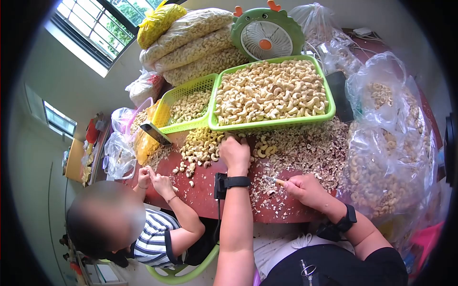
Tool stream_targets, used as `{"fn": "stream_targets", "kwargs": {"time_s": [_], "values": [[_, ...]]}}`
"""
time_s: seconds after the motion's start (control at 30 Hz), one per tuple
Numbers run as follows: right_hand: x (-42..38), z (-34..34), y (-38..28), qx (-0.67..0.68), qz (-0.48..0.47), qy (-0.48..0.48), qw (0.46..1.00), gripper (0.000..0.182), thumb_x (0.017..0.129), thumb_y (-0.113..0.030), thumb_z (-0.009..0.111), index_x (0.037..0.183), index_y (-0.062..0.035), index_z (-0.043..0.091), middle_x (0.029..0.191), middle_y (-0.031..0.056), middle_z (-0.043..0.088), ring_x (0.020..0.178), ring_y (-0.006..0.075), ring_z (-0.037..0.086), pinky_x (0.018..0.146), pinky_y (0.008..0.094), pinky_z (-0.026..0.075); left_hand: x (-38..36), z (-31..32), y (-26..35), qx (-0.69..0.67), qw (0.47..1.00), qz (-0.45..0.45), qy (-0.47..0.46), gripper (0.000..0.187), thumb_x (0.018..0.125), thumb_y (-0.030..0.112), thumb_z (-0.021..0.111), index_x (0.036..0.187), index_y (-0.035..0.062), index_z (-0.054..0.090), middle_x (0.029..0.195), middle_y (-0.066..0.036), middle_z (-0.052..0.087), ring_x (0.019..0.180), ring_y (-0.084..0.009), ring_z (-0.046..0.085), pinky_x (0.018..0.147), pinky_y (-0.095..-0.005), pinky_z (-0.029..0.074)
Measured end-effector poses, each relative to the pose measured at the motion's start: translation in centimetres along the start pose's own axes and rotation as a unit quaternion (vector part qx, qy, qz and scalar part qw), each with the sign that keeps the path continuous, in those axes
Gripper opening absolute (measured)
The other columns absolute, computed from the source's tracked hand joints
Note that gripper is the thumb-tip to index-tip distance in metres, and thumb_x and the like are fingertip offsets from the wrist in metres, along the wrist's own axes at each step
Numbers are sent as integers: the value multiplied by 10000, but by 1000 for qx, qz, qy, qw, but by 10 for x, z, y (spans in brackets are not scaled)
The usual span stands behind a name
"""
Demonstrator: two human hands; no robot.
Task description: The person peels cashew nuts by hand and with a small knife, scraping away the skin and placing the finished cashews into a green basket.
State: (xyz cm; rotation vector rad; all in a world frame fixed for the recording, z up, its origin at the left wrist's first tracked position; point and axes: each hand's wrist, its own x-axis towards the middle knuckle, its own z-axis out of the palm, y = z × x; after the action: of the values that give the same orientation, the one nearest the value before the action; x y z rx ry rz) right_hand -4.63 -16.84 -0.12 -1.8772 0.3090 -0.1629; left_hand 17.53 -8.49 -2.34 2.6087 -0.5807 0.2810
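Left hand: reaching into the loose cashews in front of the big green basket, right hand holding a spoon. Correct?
One thing is wrong: the right hand holds a small knife, not a spoon. The left hand does reach into the loose cashews before the big green basket, as the head view shows.

A home cashew-sorting workroom: heaped green baskets (272,125), stacked nut sacks (191,45), husk-strewn table (210,198).

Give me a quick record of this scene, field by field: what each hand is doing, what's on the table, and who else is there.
left hand: left hand reaching into loose cashews at the big green basket
right hand: right hand gripping a small tool
table: red table strewn with shell scraps
smaller basket: smaller basket, partly filled
right side: clear bags of cashews
behind: green fan
other person: striped shirt, hands at table edge
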Motion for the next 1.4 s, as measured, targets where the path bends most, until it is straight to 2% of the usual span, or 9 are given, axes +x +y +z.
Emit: {"fn": "stream_targets", "kwargs": {"time_s": [0.07,0.3,0.43,0.5,0.63,0.77,1.03,1.2,1.4], "values": [[0,0,1,-5,-1,3,1000,353,821,-295,515,617,-8,539,475,94,423,430,154,365,431,317,323,5,7,-6,12,997,1,79,262,687,272,624,756,20,643,743,-193,612,750,-337,590,701,-395,456],[-1,0,1,0,2,1,1000,342,819,-294,519,630,-11,552,488,109,449,430,172,395,438,327,331,5,3,4,56,998,15,17,279,682,257,624,772,-7,632,730,-196,608,732,-344,586,692,-396,459],[-1,-2,-4,-11,0,-2,1000,344,826,-277,507,612,-9,537,480,67,442,436,128,383,433,299,328,-13,-22,5,-175,984,7,33,178,686,145,622,739,-24,606,685,-137,620,640,-210,592,623,-295,472],[-1,-2,-5,-26,-6,-8,1000,352,834,-260,494,592,-6,522,472,26,435,443,85,371,427,271,322,-29,-44,11,-452,891,-51,14,63,693,11,614,729,-14,569,783,-105,615,644,-84,553,594,-203,449],[-1,-1,1,-3,-9,-10,1000,346,831,-264,499,599,-9,525,468,44,419,441,101,359,430,284,321,-57,-78,2,-830,523,-151,-119,103,748,-41,520,818,26,555,876,-137,599,726,-197,591,664,-304,520],[0,2,5,34,0,-18,999,342,827,-262,506,604,-4,528,469,33,409,453,97,347,437,284,326,-86,-87,1,-878,420,-167,-157,212,767,-37,500,968,31,502,916,-132,580,737,-178,561,609,-260,479],[-3,0,1,31,10,-9,999,381,852,-286,458,595,-20,552,510,5,479,489,63,440,464,226,353,-103,-86,-5,-839,481,-189,-170,326,816,28,434,1141,6,436,998,-152,542,760,-171,520,643,-263,443],[-2,0,3,49,2,-12,999,378,847,-296,474,607,-18,560,511,19,491,482,76,449,466,236,363,-111,-91,-4,-899,350,-148,-218,417,868,197,395,1232,7,327,1158,-218,442,912,-227,489,763,-329,426],[0,1,11,62,11,-1,998,376,854,-305,474,623,-19,554,509,3,474,473,67,427,453,226,347,-116,-103,2,-893,372,-165,-193,400,851,114,364,1228,-5,305,1202,-263,381,1071,-311,448,908,-407,385]]}}
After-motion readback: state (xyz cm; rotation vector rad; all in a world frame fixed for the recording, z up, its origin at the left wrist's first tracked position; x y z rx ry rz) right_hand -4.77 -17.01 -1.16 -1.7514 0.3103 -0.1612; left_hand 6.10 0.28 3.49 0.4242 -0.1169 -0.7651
